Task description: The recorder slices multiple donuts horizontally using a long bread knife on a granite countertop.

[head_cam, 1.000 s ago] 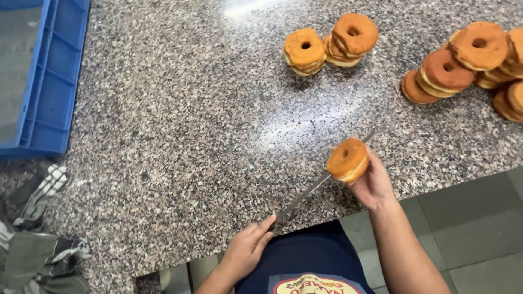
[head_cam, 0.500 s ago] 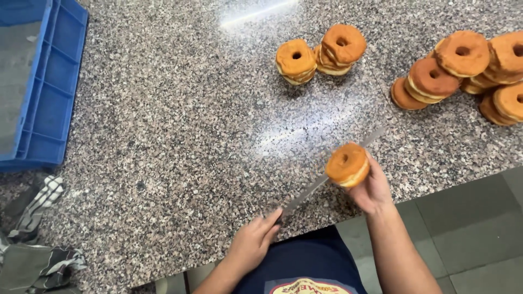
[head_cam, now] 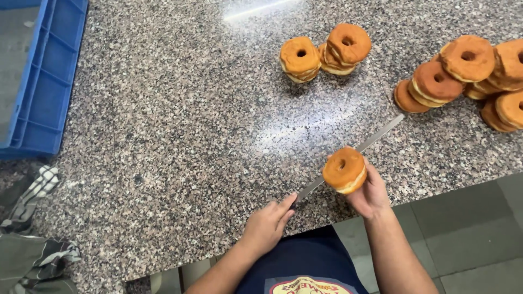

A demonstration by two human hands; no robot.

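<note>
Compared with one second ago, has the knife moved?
Yes. The knife has slid forward past the held donut; its tip is now closer to the donut pile on the right.

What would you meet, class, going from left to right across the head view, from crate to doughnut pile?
Blue crate → left hand → two short doughnut stacks → doughnut held in the right hand → big doughnut pile.
</note>
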